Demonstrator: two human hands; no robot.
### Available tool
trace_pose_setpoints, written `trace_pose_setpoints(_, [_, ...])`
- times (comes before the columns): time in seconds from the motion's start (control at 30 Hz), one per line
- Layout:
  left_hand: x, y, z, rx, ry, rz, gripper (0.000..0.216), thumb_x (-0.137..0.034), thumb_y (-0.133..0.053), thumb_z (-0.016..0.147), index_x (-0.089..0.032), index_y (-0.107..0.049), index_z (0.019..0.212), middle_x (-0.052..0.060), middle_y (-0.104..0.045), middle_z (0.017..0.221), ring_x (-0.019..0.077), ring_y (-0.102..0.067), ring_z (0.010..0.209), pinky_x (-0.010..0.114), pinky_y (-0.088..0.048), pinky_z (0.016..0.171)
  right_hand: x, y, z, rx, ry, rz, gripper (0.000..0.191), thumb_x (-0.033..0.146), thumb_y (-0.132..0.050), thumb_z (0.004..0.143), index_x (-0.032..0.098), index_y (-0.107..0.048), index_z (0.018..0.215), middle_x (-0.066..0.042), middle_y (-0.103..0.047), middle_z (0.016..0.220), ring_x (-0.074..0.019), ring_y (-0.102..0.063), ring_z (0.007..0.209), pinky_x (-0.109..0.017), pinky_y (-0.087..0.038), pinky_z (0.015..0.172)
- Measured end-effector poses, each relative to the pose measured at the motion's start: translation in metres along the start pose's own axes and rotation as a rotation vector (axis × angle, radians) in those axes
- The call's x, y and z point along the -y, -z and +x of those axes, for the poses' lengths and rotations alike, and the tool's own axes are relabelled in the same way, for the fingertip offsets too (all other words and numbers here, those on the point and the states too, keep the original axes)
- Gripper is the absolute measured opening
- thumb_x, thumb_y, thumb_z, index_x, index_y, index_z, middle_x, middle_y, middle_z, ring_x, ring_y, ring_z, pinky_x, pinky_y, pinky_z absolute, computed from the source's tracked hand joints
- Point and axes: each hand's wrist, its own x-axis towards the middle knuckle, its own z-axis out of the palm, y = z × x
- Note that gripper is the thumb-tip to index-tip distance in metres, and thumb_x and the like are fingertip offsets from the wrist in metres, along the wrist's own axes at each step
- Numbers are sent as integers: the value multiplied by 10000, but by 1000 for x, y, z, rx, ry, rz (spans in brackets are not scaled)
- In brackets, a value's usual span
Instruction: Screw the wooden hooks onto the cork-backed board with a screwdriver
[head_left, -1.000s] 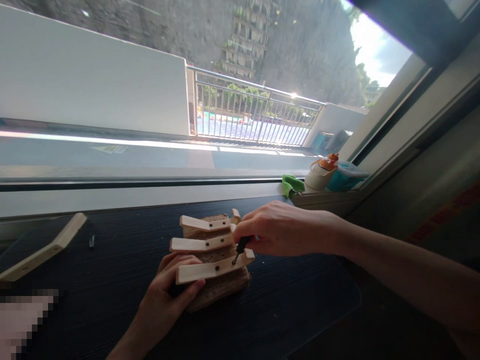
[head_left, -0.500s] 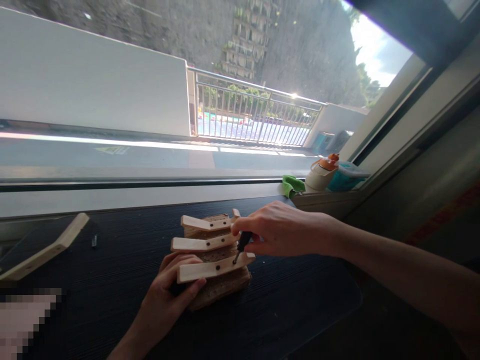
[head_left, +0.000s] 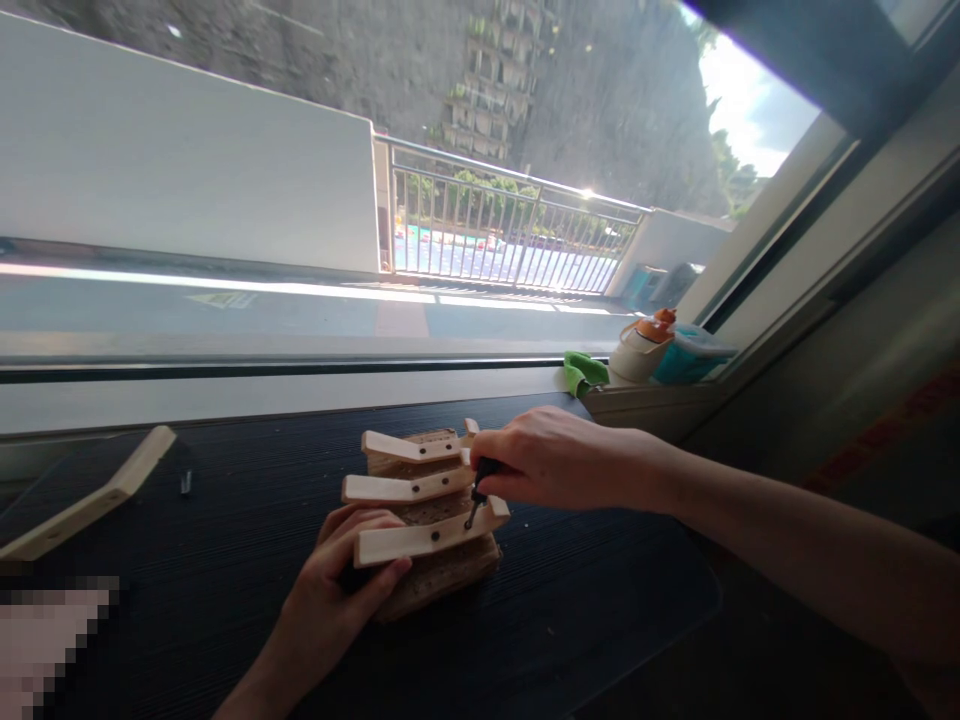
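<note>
A wooden board with holes [head_left: 442,575] lies on the dark table [head_left: 225,600], with three pale wooden bars across it. My left hand [head_left: 337,585] grips the left end of the nearest bar [head_left: 420,541] and the board's edge. My right hand [head_left: 551,462] is closed on a small black-handled screwdriver [head_left: 478,490], whose tip stands on the right end of that nearest bar. The middle bar [head_left: 405,487] and the far bar [head_left: 409,447] lie behind it.
A loose pale wooden bar [head_left: 86,497] lies at the table's left, with a small screw [head_left: 184,483] beside it. On the sill at the right are a green cloth [head_left: 585,370], a white container with an orange top [head_left: 641,345] and a teal box [head_left: 690,355]. A window runs behind.
My right hand has turned slightly on the screwdriver, with its fingers shifting. The board, bars and left hand stay where they were.
</note>
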Motion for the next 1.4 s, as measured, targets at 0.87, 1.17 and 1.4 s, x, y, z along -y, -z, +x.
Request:
trace_pose_setpoints(0.87, [0, -1, 1, -5, 0, -7, 227, -350, -697, 747, -256, -697, 954, 17, -722, 988, 213, -603, 1071, 354, -534, 928, 2, 12, -5, 22, 82, 35, 211, 187, -506, 887, 197, -638, 1051, -47, -670, 850, -148, -587, 735, -243, -291, 592])
trace_pose_setpoints(1.17, [3, 0, -2, 8, -27, 10, 225, -327, -688, 764, -271, -678, 981, -1, -713, 994, 198, -584, 1078, 335, -526, 931, 16, 5, 0, 40, 93, 66, 201, 168, -450, 923, 121, -622, 1015, -99, -677, 896, -173, -611, 796, -249, -348, 646])
trace_pose_setpoints(1.4, [4, 0, -3, 14, -21, 19, 224, -338, -685, 768, -272, -674, 982, 0, -708, 995, 200, -575, 1090, 336, -521, 940, 12, -3, 4, -36, 38, 18, 207, 293, -497, 928, 134, -573, 1037, -51, -642, 749, -162, -585, 656, -253, -270, 542])
